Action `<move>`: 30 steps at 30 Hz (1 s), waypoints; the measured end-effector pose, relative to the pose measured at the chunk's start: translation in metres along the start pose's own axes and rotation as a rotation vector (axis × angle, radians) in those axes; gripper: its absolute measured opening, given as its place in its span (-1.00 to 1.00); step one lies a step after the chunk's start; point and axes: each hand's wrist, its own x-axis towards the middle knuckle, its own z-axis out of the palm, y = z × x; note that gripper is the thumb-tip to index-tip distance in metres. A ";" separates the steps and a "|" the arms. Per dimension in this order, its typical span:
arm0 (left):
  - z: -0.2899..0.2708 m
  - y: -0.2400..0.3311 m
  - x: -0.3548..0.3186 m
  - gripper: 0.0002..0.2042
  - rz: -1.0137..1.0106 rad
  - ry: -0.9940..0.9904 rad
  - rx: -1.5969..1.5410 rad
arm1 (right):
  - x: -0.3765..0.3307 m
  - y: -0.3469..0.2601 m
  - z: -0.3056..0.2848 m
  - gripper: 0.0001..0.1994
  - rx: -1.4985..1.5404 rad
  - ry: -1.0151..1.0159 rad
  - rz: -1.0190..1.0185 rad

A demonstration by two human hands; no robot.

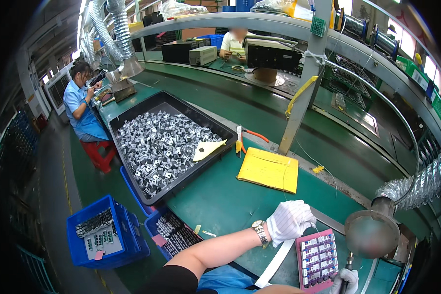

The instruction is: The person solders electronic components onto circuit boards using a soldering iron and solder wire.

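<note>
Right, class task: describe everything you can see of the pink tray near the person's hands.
The pink tray is a flat rectangular holder, plastic by its look, lying slightly skewed on the green bench near the lower edge. Rows of small dark-and-white components fill its grid. The white-gloved left hand rests just above its top-left corner; whether it touches is unclear. The gloved right hand holds a tool handle at its lower-right corner. A white strip lies along its left side.
</note>
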 end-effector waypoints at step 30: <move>0.004 0.026 -0.004 -0.75 0.146 -0.257 -0.177 | 0.018 0.003 0.018 -0.78 -0.026 -0.156 -0.031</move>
